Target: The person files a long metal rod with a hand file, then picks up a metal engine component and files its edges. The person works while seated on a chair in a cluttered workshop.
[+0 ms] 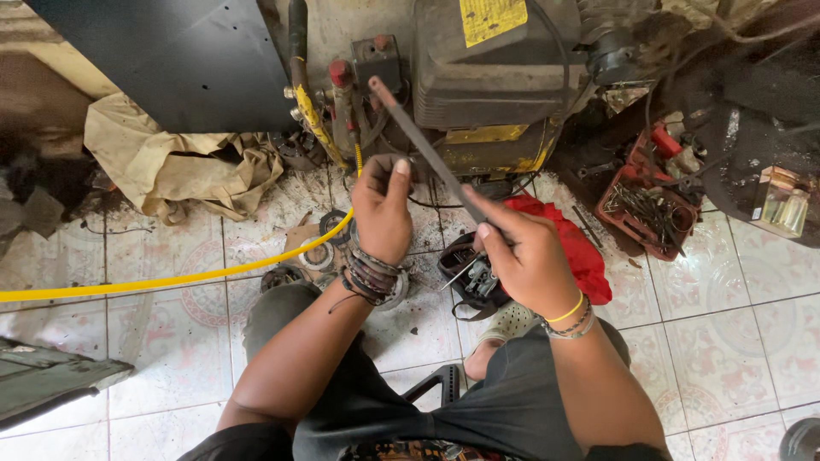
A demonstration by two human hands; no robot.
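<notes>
My right hand (523, 254) grips the lower end of a long dark metal file (424, 147), which slants up and left toward the machine. My left hand (383, 205) is closed around a small part pressed against the file's middle; the part itself is hidden by my fingers. Both wrists wear bracelets. Below my hands, a small black and metal engine part (472, 277) lies on the tiled floor beside a red cloth (574, 243).
A dirty black and yellow engine (491, 81) stands ahead. A yellow hose (162, 280) crosses the floor at left. A crumpled tan cloth (175, 166) lies at left. A red tray of nails and tools (649, 209) sits at right. My knees and a sandal (508, 324) are below.
</notes>
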